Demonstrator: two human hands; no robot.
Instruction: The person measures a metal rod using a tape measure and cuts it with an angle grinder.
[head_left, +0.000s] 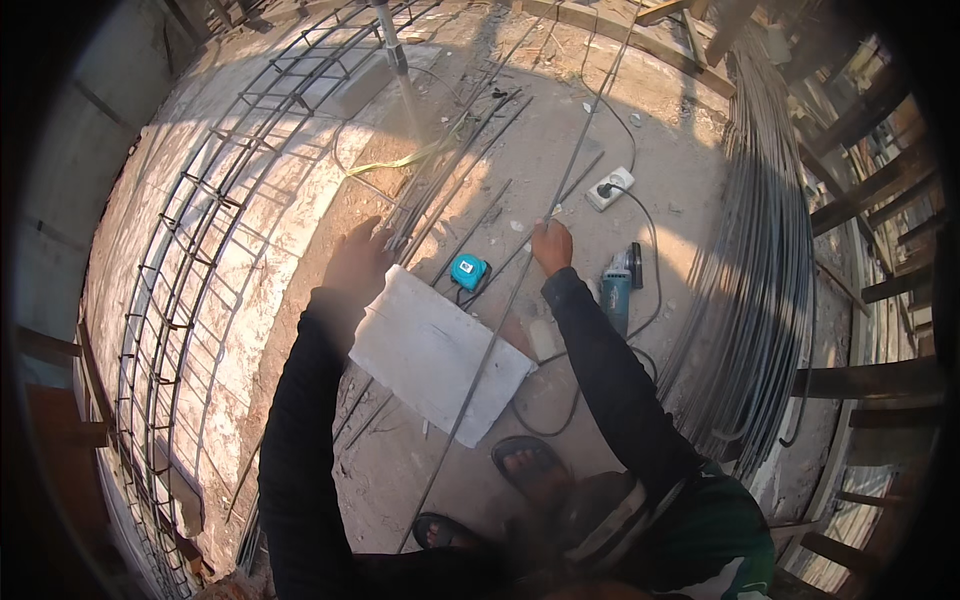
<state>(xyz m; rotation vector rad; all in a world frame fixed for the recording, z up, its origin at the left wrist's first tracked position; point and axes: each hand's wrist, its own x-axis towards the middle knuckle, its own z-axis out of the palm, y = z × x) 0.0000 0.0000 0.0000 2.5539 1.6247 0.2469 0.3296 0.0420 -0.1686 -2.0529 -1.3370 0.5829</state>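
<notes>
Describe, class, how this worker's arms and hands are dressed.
Both arms wear long, dark, close-fitting sleeves, the left sleeve and the right sleeve looking black and plain, with no visible markings. Each reaches about the wrist. The left hand, partly hazy, and the right hand appear gloveless.

- Tape measure [467,269] is coloured teal, edged in black.
- Angle grinder [615,298] is finished in teal and black.
- Socket strip [611,188] is finished in white.
- Long rod [478,376] is coloured dark grey.
- Sleeves [612,375] are coloured black.
</notes>
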